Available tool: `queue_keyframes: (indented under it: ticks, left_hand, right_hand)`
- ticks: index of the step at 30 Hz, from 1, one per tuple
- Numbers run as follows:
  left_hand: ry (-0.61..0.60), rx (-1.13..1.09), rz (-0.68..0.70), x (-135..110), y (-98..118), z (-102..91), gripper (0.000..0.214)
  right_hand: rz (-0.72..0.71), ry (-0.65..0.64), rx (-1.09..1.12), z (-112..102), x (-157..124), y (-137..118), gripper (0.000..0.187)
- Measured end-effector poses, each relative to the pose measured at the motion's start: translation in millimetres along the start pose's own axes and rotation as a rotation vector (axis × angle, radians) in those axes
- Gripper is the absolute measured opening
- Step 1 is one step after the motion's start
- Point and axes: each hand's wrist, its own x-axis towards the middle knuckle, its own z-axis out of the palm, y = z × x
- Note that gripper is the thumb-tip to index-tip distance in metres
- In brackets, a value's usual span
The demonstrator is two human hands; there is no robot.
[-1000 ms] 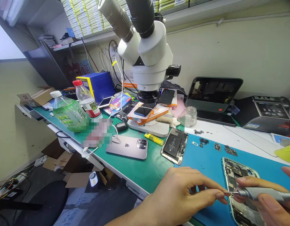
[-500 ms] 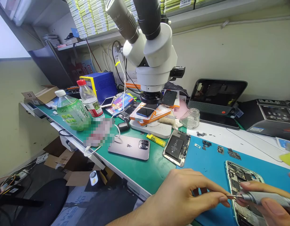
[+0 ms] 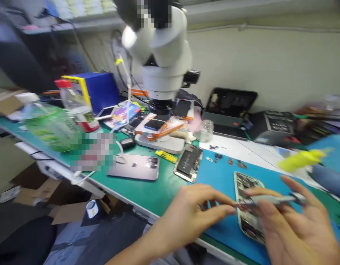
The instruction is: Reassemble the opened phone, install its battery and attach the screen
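Note:
My right hand (image 3: 294,224) grips a slim silver precision screwdriver (image 3: 277,200), which lies nearly level and points left. At its tip, my left hand (image 3: 193,211) is closed in a pinch between thumb and forefinger. Motion blur hides whether a small part sits between those fingertips. Beneath the screwdriver lies an opened phone body (image 3: 245,181) with its inner boards showing, on a blue mat (image 3: 214,171). My right hand covers part of it. Left of the mat's upper corner is a detached phone screen (image 3: 188,163) with a black battery on it.
Several small phone parts (image 3: 238,163) lie along the mat's far side. A purple phone (image 3: 133,167), a yellow lighter (image 3: 166,156), and bottles (image 3: 48,125) stand or lie leftward. A microscope (image 3: 167,66) rises behind. A yellow squeeze bottle (image 3: 301,161) lies at the right.
The view has swung to the right, so the bench things appear further left and more of the right side shows. My hands keep their hold at the screwdriver, above the phone body.

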Motion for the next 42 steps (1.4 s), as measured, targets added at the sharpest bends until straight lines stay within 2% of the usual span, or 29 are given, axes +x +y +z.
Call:
queue_keyframes:
  ticks: [4, 12, 18, 28, 42]
  left_hand:
    - [-0.002, 0.004, -0.011, 0, -3, 1.7, 0.015]
    - [-0.040, 0.043, 0.044, -6, -7, 0.6, 0.018]
    - [-0.003, 0.055, 0.031, -9, -6, 2.7, 0.020]
    - [-0.089, 0.081, 0.107, -7, -5, 1.1, 0.036]
    - [-0.118, 0.043, 0.087, -7, -7, 0.3, 0.035]
  right_hand:
    - [0.029, -0.046, 0.079, 10, -7, -11, 0.062]
    - [0.045, -0.109, 0.159, 1, -14, -9, 0.054]
    - [0.061, -0.104, 0.166, 0, -13, -9, 0.051]
    - [0.072, -0.066, 0.145, 0, -11, -9, 0.054]
    - [0.081, -0.104, 0.167, 0, -13, -9, 0.050]
